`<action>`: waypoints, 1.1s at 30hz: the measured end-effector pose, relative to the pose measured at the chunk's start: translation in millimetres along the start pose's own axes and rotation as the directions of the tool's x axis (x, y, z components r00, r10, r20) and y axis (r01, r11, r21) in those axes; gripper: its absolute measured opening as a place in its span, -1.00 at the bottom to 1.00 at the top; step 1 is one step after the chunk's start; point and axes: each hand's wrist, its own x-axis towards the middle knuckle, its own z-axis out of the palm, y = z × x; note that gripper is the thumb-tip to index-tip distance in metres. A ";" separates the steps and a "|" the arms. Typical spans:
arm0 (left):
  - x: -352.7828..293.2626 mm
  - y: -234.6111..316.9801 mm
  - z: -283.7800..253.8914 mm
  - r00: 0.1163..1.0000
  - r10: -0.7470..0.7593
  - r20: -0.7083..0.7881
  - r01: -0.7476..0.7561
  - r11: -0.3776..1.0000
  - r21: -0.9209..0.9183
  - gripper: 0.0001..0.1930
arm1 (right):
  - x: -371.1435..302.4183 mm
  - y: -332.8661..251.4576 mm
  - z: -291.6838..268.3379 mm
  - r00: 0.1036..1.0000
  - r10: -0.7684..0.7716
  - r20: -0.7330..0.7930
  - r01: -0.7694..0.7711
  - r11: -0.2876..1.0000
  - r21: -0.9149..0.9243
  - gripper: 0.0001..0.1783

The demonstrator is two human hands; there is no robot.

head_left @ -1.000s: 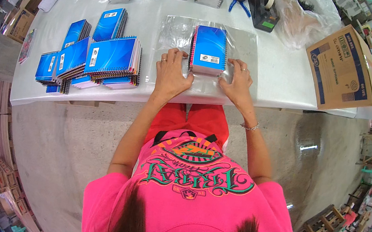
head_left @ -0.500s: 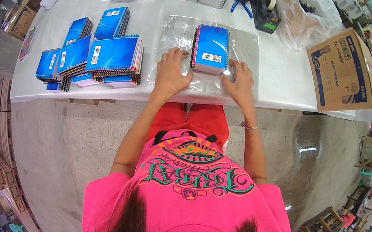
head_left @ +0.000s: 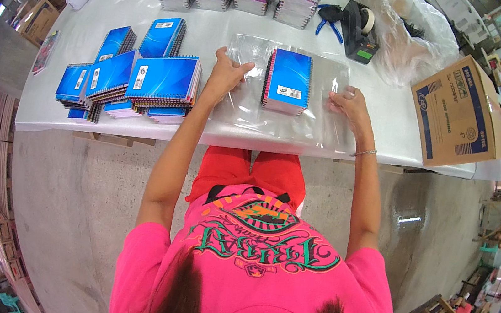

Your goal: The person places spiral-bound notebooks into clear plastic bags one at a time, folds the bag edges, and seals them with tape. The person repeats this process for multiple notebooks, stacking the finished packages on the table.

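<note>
Our left hand (head_left: 226, 78) is loosely spread at the left side of the film (head_left: 245, 106), no clear hold; our right hand (head_left: 353, 110) curls at its right, pinch unclear. We judge film limp, slippery, edge-pinchable; the notebooks (head_left: 290, 78) stacked on it seem stiff, heavier, best side-clasped.

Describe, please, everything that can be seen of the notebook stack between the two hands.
The notebook stack lies flat on a clear plastic sheet, its long sides running away from the person. The top cover is blue with paler curved streaks and looks glossy; a white label sits near its near edge. Spiral binding shows along the long sides, with pinkish-red at the left. Pale page edges face the person; the notebooks cannot be counted. Neither the left hand nor the right hand touches it.
</note>
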 end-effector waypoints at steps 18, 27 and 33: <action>12.1 33.8 7.3 0.955 0.204 0.216 -0.280 0.861 0.425 -0.66 | 17.4 -40.7 4.0 0.951 -0.024 0.308 0.057 0.993 -0.100 -0.67; 2.7 43.6 15.6 0.960 0.204 0.194 -0.266 0.880 0.394 -0.68 | 21.5 -47.9 6.0 0.902 -0.020 0.431 0.028 1.000 -0.011 -0.67; 5.8 47.1 25.8 0.935 0.276 0.223 -0.348 0.837 0.422 -0.69 | 22.3 -51.5 46.1 0.888 -0.057 0.457 0.035 0.998 0.055 -0.73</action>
